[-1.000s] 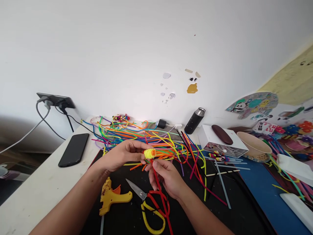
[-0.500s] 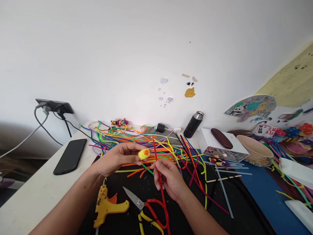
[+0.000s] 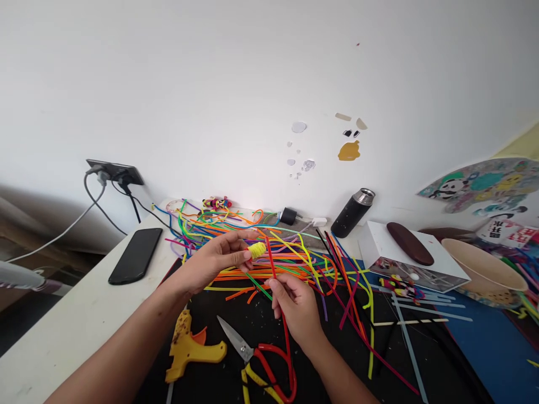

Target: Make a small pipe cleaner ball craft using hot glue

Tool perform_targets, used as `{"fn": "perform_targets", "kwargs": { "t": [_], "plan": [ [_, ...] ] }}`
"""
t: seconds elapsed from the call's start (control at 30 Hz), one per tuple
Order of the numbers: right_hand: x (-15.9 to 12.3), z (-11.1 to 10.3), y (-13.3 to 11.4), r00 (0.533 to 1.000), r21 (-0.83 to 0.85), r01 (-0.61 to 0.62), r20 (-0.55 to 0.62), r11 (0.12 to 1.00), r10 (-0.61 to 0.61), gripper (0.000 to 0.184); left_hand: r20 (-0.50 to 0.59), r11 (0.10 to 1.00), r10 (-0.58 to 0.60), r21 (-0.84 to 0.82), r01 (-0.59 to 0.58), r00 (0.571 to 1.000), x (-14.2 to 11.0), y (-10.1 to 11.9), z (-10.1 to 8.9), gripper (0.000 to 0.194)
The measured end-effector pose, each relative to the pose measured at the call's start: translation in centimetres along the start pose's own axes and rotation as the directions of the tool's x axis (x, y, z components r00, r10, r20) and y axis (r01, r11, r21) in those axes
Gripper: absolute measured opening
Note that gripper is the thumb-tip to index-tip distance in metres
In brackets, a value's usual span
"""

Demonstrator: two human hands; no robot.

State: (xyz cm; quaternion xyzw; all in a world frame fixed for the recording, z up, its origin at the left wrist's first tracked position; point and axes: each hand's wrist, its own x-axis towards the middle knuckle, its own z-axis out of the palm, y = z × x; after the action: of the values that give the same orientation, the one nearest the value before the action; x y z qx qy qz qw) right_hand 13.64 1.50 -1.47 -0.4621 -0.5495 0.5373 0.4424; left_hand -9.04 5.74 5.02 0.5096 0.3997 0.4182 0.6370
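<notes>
My left hand (image 3: 221, 257) pinches a small yellow coil of wound pipe cleaner (image 3: 256, 250) between thumb and fingers. Closed around a long red pipe cleaner (image 3: 286, 336) is my right hand (image 3: 297, 306); the red tip stands upright right beside the yellow coil, and I cannot tell whether they touch. Its lower end hangs down over the scissors (image 3: 256, 356), which lie with red and yellow handles on the black mat (image 3: 219, 387). A yellow glue gun (image 3: 191, 350) rests to the left of the scissors, below my left forearm.
Many loose coloured pipe cleaners (image 3: 290, 255) spread behind my hands. A black phone (image 3: 135, 256) lies at left. Toward the right stand a black flask (image 3: 352, 213), a white box (image 3: 404, 252) with a brown case (image 3: 410, 243) on it, a beige bowl (image 3: 480, 264) and a small colourful figure (image 3: 402, 288).
The yellow coil has turned from showing its orange end to showing its side, and sits closer to the red tip. The camera view has shifted left.
</notes>
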Motion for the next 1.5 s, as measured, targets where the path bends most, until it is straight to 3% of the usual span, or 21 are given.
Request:
{"fn": "perform_targets", "kwargs": {
  "t": [0.1,0.27,0.4,0.83,1.5],
  "plan": [
    [-0.2,-0.8,0.7,0.998,-0.11,0.049,-0.029,0.993,-0.053,0.046,0.002,1.0,0.001,-0.004,-0.001,1.0,0.4,-0.4,0.2,0.047],
    [-0.3,-1.4,0.8,0.968,-0.344,0.218,-0.046,0.913,-0.248,0.035,-0.038,1.0,-0.014,-0.004,0.014,0.999,0.7,-0.9,0.4,0.05],
    [-0.5,-1.3,0.5,0.947,-0.418,0.28,-0.03,0.864,-0.321,0.032,-0.068,1.0,-0.002,-0.019,0.001,0.998,0.6,-1.0,0.5,0.055],
    [-0.9,-1.2,0.4,0.923,-0.474,0.339,-0.001,0.813,-0.386,0.029,-0.103,0.989,0.017,-0.144,-0.032,0.995,0.5,-0.9,0.9,0.045],
    [-0.9,-1.1,0.7,0.906,-0.544,0.373,0.038,0.752,-0.422,0.027,-0.104,0.988,0.012,-0.155,-0.029,0.995,0.6,-1.2,0.9,0.048]
  ]
}}
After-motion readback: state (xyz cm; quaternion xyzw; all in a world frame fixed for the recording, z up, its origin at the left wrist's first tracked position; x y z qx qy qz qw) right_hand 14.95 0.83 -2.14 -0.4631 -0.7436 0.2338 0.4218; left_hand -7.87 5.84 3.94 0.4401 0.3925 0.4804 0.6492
